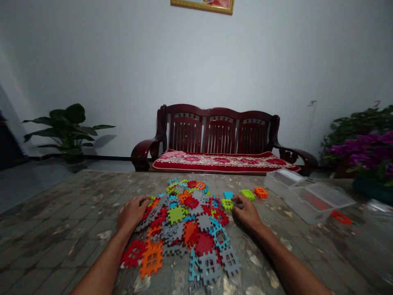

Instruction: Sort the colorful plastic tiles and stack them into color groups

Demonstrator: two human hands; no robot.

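A heap of interlocking plastic tiles with notched edges (176, 214), in red, orange, grey, blue and lime green, lies on the table. My left hand (132, 212) rests at the heap's left edge, its fingers bent but apart, the tips by a few grey and green tiles. On the right side, my right hand (246, 212) pinches the edge of a lime green tile (227, 204) low over the table. Just beyond it are a blue tile (228, 194), another green tile (247, 194) and an orange tile (260, 192), set apart from the heap.
Clear plastic boxes (319, 200) stand on the right of the patterned tabletop (73, 229), with a red-orange item (341, 217) beside them. Behind the table is a dark wooden bench (219, 135). Potted plants flank it, a leafy one (69, 129) left and purple flowers (365, 149) right.
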